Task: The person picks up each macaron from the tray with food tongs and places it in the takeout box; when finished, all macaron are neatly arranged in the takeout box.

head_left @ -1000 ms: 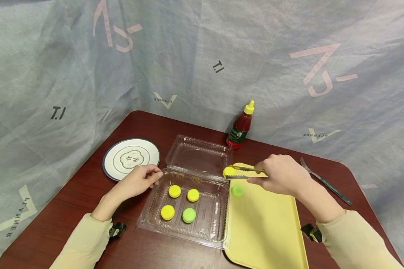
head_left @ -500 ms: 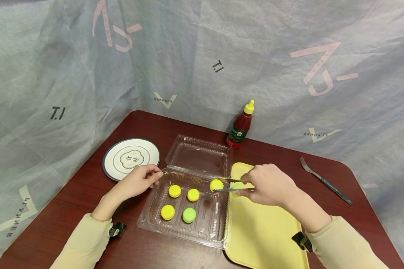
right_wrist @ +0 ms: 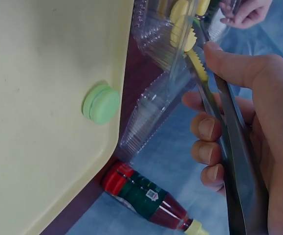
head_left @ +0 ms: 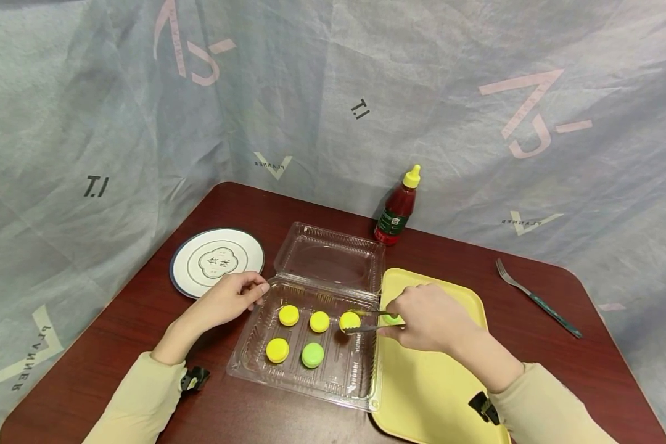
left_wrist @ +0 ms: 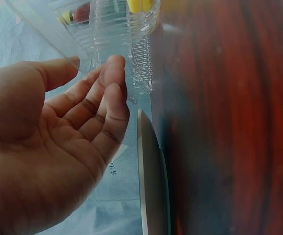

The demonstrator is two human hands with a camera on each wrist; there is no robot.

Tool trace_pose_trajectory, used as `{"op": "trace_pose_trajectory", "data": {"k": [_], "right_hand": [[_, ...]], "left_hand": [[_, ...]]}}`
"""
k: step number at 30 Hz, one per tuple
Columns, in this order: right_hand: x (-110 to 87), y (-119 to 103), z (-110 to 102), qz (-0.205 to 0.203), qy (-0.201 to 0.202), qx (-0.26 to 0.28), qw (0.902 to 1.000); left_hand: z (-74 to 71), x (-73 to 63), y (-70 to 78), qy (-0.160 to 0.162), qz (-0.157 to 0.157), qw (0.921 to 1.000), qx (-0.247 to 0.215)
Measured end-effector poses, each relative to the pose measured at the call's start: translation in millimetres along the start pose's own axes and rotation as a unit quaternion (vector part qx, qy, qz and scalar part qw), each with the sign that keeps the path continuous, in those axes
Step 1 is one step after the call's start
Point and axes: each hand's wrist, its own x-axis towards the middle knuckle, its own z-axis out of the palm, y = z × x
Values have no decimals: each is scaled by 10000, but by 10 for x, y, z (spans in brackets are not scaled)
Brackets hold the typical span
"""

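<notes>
My right hand grips metal tongs, fingers on one arm and thumb on the other. Between the serrated tips is a yellow macaron, low over the back right of a clear plastic clamshell container. Three yellow macarons and one green macaron sit in that container, whose lid lies folded back. At its back left corner my left hand has loosely bent fingers, fingertips right at the rim. Another green macaron lies on the yellow tray, partly hidden by my right hand in the head view.
A white plate with a blue rim lies left of the container. Behind the tray stands a red sauce bottle with a yellow cap. A fork rests at the right. Grey cloth hangs behind the table.
My right hand has moved left and toward me, carrying the yellow macaron in the tongs from over the tray's back left corner into the container. The left hand has stayed in place.
</notes>
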Motion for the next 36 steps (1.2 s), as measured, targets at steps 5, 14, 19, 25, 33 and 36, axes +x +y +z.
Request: {"op": "trace_pose_trajectory", "data": {"k": [5,14,19,25,33,36], "right_hand": [[19,-37,38,47,-51,-68,10000],[37,-99,66,83,-114,-226,9996],[50,-126,91,166,-159,-272,9994],[64,-154,92,228,-107,-352,9991],[95,-180,93,326,-215,-492,9980],[102,-193,94,361,-182,-588,9975]], "left_hand": [[-6,-3,11,-8,-27,10000,20],[-6,-2,7,-7,-25,10000,21],[-4,0,8,4,-9,10000,25],[1,3,4,18,24,10000,21],[2,7,-8,6,43,10000,9],[2,8,-10,0,49,10000,7]]}}
